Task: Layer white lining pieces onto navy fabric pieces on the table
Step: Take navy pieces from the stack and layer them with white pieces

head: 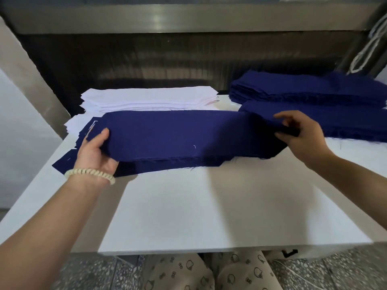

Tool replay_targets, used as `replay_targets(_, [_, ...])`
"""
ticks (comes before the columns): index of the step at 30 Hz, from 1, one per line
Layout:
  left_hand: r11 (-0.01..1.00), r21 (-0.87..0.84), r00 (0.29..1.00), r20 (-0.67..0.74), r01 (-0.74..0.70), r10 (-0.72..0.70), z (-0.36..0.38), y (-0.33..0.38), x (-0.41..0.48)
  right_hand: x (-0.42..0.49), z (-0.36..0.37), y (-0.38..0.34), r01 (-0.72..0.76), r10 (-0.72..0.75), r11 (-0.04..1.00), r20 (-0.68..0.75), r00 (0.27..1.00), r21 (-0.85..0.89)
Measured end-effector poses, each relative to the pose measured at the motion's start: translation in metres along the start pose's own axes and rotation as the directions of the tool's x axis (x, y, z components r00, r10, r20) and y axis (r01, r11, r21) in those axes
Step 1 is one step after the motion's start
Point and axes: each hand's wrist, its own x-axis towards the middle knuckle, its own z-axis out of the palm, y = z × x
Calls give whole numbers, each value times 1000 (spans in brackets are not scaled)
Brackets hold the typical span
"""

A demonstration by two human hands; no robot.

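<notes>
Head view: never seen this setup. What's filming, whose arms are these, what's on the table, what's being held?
There is no machine here. A person works with bare hands, and one wide-angle camera worn on their head looks forward and down, so both arms enter from the bottom of the picture. The left hand, with a bead bracelet at the wrist, grips the left end of a long navy fabric piece. The right hand pinches its right end. The piece is held over a pile of navy and white pieces on the white table. Behind it lies a stack of white lining, and at the right a stack of navy fabric.
</notes>
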Motion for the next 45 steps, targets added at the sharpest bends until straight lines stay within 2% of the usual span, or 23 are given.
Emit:
replay_targets(6, [999,-24,990,-139,31,-34,11,3,27,36,25,0,-87,87,996,57,995,-14])
replay_targets(10, [991,73,930,-342,-116,134,12,0,43,52,44,4,-114,123,990,112,986,-80])
replay_targets(12, [984,117,901,-398,-138,173,13,2,52,60,52,5,-111,123,989,126,984,-98])
replay_targets(20, [950,307,868,-452,-66,207,18,9,82,82,73,8,-112,128,985,117,985,-132])
replay_targets(24, [926,372,845,-471,-70,253,23,8,88,86,78,6,-27,55,976,123,991,-217])
replay_targets(28, [892,446,796,-513,-74,322,27,-7,80,80,76,9,70,0,943,211,978,-327])
replay_targets(31, [833,552,767,-513,-49,385,35,-19,68,75,70,17,150,-74,880,182,981,-450])
replay_targets(33, [819,573,748,-528,-36,402,42,-24,59,77,64,22,127,-63,847,140,988,-517])
replay_targets(36, [828,560,753,-533,-28,386,54,-37,43,82,53,30,51,26,804,121,992,-593])
replay_targets(40, [831,555,791,-514,11,333,69,-59,19,81,41,42,25,180,644,183,967,-765])
replay_targets(42, [833,553,821,-478,5,313,76,-76,8,80,36,46,32,206,591,189,960,-806])
replay_targets(45, [872,483,889,-360,-83,284,85,-101,-4,79,30,49,53,203,579,207,957,-814])
